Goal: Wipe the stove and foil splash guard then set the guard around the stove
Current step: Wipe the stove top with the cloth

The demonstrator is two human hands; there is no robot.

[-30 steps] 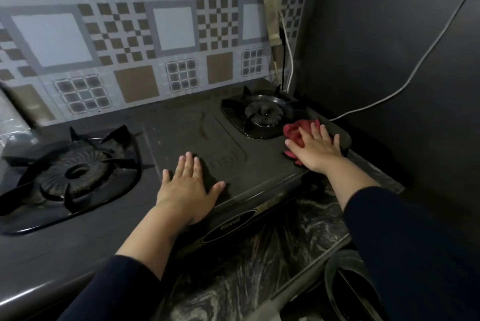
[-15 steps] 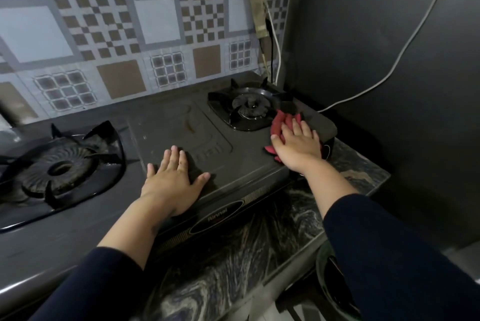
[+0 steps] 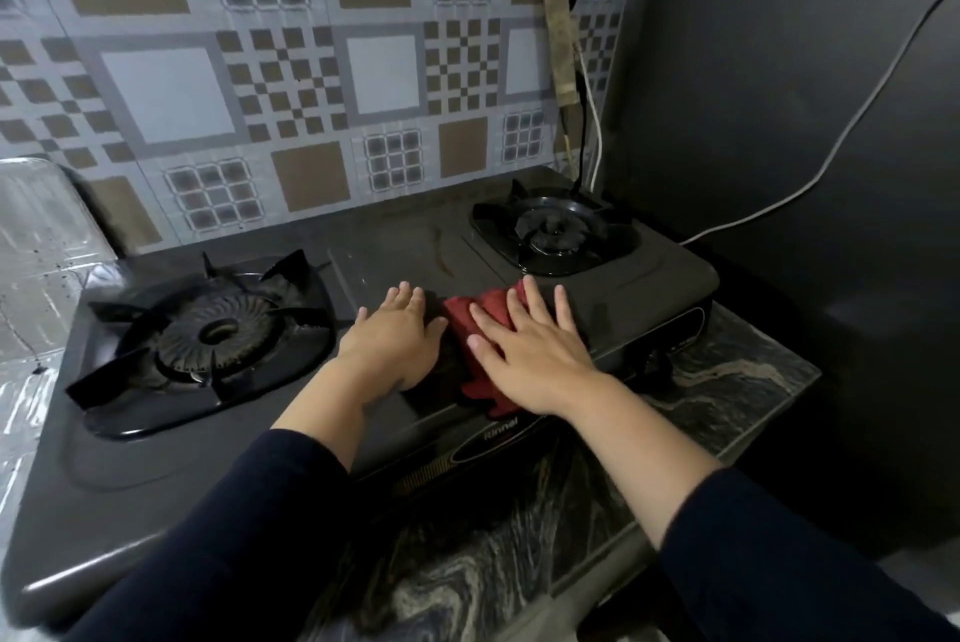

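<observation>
A dark two-burner gas stove sits on a marbled counter. My right hand lies flat on a red cloth, pressing it onto the stove's middle panel near the front edge. My left hand rests flat on the stove top just left of the cloth, fingers spread, holding nothing. The foil splash guard shows as a shiny creased sheet at the far left edge, standing beside the left burner.
The right burner sits at the back right. A patterned tile wall rises behind the stove and a dark wall with a white cable stands to the right. The marbled counter edge runs in front.
My right hand has slid the red cloth left from beside the right burner to the stove's middle, close to my left hand. The view has shifted, bringing the foil guard into sight.
</observation>
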